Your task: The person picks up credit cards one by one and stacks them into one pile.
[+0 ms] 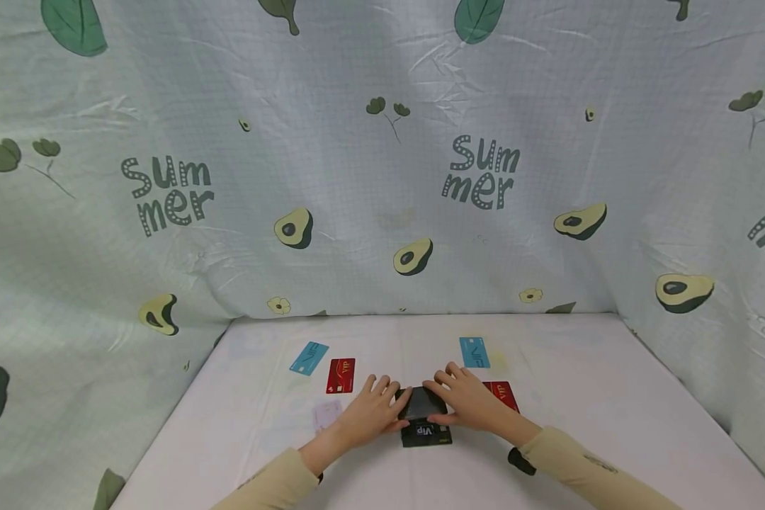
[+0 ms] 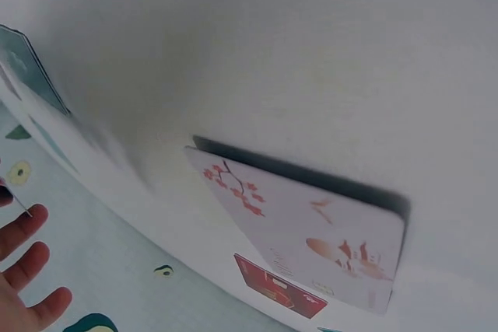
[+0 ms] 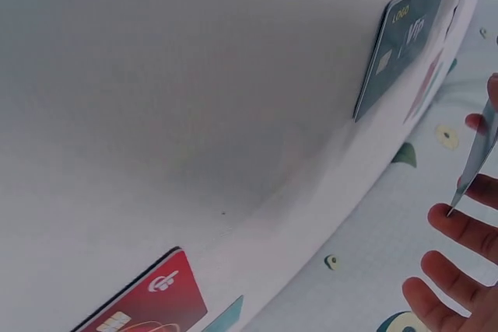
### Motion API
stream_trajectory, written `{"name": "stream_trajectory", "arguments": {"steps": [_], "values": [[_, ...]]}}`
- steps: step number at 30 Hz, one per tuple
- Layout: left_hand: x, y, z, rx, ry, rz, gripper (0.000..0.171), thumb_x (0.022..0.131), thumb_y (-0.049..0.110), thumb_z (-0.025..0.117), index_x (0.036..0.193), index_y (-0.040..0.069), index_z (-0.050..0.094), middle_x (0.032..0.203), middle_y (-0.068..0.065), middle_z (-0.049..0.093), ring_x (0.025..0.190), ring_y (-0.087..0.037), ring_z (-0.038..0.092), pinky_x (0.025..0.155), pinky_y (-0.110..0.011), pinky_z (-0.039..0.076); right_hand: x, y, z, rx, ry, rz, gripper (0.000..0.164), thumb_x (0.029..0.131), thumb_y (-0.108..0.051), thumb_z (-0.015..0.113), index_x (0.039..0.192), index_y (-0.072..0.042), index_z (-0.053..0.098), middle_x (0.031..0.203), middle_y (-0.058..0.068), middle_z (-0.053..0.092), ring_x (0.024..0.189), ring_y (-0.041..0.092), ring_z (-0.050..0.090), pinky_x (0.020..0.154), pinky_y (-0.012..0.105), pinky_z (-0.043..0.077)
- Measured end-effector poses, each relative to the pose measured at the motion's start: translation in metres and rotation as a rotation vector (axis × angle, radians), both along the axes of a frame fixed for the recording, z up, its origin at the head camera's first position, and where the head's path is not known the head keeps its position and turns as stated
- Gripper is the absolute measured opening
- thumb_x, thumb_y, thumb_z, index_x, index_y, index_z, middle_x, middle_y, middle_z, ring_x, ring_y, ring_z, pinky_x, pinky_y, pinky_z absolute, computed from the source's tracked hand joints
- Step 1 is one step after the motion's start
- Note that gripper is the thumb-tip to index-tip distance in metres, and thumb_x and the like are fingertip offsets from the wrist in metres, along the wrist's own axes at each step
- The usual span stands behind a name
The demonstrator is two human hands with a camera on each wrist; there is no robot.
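Black card (image 1: pixel 423 404) is hovering by the Vip card (image 1: pixel 426 434), left hand (image 1: pixel 371 412) and right hand (image 1: pixel 468 401) pinching opposite sides thumb-to-forefinger, other fingers spread, I'm guessing to keep it steady. Red card (image 1: pixel 341 375) and blue card (image 1: pixel 309 358) are lying farther out.

A head-worn camera looks forward and down from well back, taking in the table (image 1: pixel 261 432), left hand (image 1: pixel 368 413), right hand (image 1: pixel 470 401) and the cloth (image 1: pixel 357 156) behind. Both wrist cameras sit close and low, slanting across the table — the left shares the pale card (image 2: pixel 299 211) with the head view, the right the Vip card (image 3: pixel 401 48).
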State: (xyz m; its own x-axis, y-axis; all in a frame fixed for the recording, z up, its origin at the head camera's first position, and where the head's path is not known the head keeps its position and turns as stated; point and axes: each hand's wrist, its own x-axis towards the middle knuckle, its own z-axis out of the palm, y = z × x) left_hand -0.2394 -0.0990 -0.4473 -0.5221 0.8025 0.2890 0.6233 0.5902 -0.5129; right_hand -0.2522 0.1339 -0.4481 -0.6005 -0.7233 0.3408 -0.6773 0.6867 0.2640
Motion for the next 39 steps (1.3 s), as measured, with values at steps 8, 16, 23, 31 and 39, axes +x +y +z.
{"name": "stream_trajectory", "arguments": {"steps": [8,16,23,31,39], "values": [[0.008,0.003,-0.001,0.036,-0.028,-0.036,0.05,0.088,0.053,0.04,0.125,0.02,0.05,0.105,0.0,0.056,0.098,-0.017,0.047,0.085,-0.036,0.04,0.013,0.008,0.0,0.013,-0.067,-0.041,0.057,0.077,-0.061,0.052,0.118,-0.021,0.053,0.102,-0.004,0.054,0.091,0.013,0.042,0.074,0.03,0.044],[0.014,0.006,-0.002,0.07,-0.05,-0.047,0.047,0.087,0.049,0.046,0.123,0.019,0.052,0.105,0.0,0.057,0.097,-0.018,0.048,0.084,-0.038,0.04,0.018,0.013,-0.004,-0.042,-0.116,-0.028,0.055,0.078,-0.057,0.054,0.119,-0.02,0.053,0.105,-0.005,0.054,0.093,0.012,0.042,0.075,0.032,0.046],[0.018,0.006,-0.005,0.07,-0.053,-0.055,0.046,0.086,0.047,0.048,0.122,0.019,0.053,0.105,0.0,0.057,0.097,-0.018,0.048,0.083,-0.038,0.041,0.021,0.018,-0.01,-0.065,-0.16,0.014,0.052,0.079,-0.052,0.057,0.12,-0.019,0.052,0.108,-0.004,0.054,0.095,0.011,0.043,0.074,0.03,0.047],[0.02,0.002,-0.007,0.015,-0.112,-0.054,0.047,0.088,0.051,0.043,0.124,0.022,0.051,0.107,0.002,0.056,0.1,-0.016,0.047,0.086,-0.038,0.041,0.022,0.021,-0.014,-0.005,-0.24,0.02,0.056,0.085,-0.057,0.042,0.124,-0.018,0.049,0.115,-0.002,0.053,0.101,0.014,0.045,0.082,0.033,0.047],[0.019,0.0,-0.01,-0.002,-0.18,-0.063,0.047,0.089,0.051,0.041,0.125,0.022,0.05,0.108,0.002,0.057,0.101,-0.016,0.048,0.086,-0.039,0.042,0.025,0.019,-0.014,0.027,-0.305,0.015,0.055,0.085,-0.056,0.043,0.125,-0.018,0.048,0.116,-0.001,0.054,0.103,0.015,0.046,0.085,0.033,0.046]]}}
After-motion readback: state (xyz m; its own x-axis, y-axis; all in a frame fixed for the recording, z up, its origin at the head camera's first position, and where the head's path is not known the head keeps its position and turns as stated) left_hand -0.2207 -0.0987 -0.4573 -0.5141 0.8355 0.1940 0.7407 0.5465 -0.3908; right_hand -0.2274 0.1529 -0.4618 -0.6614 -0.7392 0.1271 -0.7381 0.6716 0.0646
